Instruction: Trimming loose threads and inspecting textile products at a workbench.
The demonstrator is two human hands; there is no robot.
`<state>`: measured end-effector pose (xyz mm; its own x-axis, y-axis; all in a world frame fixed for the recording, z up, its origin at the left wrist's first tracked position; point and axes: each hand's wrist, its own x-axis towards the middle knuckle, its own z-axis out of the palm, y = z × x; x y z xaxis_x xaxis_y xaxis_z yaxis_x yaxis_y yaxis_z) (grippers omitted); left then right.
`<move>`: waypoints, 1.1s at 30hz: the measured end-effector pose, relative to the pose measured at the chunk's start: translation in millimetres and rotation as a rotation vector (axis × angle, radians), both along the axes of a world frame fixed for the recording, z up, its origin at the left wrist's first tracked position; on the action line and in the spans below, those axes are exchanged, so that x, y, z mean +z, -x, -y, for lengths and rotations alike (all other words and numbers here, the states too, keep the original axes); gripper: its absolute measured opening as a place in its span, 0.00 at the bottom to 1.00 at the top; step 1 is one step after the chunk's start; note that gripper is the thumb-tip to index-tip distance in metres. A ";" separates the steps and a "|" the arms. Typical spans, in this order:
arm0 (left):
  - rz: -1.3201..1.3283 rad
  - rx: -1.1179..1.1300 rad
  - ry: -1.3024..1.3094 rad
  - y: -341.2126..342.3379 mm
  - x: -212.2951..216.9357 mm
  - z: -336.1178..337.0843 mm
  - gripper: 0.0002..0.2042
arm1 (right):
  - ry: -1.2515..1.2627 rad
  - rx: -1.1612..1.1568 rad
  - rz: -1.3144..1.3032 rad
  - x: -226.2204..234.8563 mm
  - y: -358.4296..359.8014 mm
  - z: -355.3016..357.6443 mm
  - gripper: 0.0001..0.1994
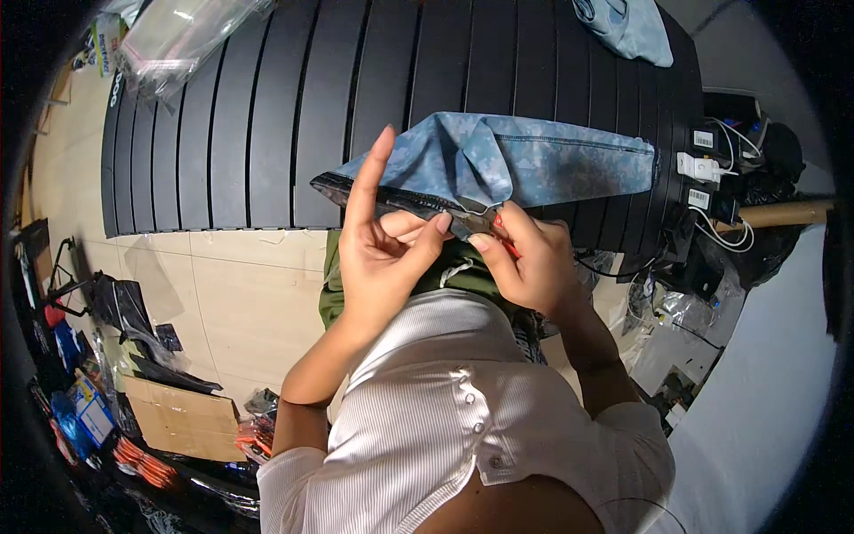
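Note:
A blue camouflage-patterned garment piece (551, 165), tapered like a sleeve or trouser leg, lies over the near edge of the black slatted table. Its dark hem (405, 198) faces me. My left hand (378, 249) pinches the cloth near that hem between thumb and curled fingers, its index finger stretched upward. Close beside it, my right hand (534, 258) is closed around a small red-handled tool (509, 245). The tool's grey tip meets the cloth edge between both hands. Most of the tool is hidden by my fingers, so its exact kind is unclear.
Folded light-blue cloth (627, 31) rests at the table's (267, 133) far right. Clear plastic bags (182, 44) lie far left. White plugs and cables (703, 167) crowd the right edge. Cardboard (182, 416) and packaged goods are on the floor at lower left.

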<state>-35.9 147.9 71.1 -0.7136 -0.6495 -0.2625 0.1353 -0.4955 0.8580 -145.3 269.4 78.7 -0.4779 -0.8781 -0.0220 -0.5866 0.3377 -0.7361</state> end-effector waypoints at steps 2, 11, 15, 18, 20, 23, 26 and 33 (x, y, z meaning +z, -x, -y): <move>-0.038 -0.054 0.030 -4.3 -2.1 2.4 0.37 | 0.014 -0.012 0.005 1.4 -0.1 0.3 0.11; -0.040 0.001 0.157 -8.0 -12.2 2.1 0.41 | -0.027 0.030 -0.051 1.5 2.7 -4.9 0.11; -0.041 -0.049 0.129 -9.3 -8.8 5.1 0.41 | -0.004 0.026 -0.031 1.2 2.3 -5.4 0.12; -0.047 -0.029 0.099 -8.2 -7.9 4.0 0.41 | 0.020 0.028 -0.048 1.6 1.2 -4.5 0.13; -0.069 -0.074 0.102 -11.1 -13.7 4.2 0.42 | 0.001 0.027 -0.052 1.1 0.8 -4.1 0.14; -0.102 -0.116 0.093 -12.2 -12.7 4.0 0.42 | 0.043 0.035 -0.065 0.0 0.6 -2.4 0.14; -0.099 -0.079 0.093 -10.9 -10.0 2.9 0.42 | 0.045 0.033 -0.080 2.3 0.0 -1.2 0.14; -0.105 -0.127 0.108 -13.4 -8.3 7.3 0.42 | 0.008 0.035 -0.139 4.2 -1.5 -0.5 0.13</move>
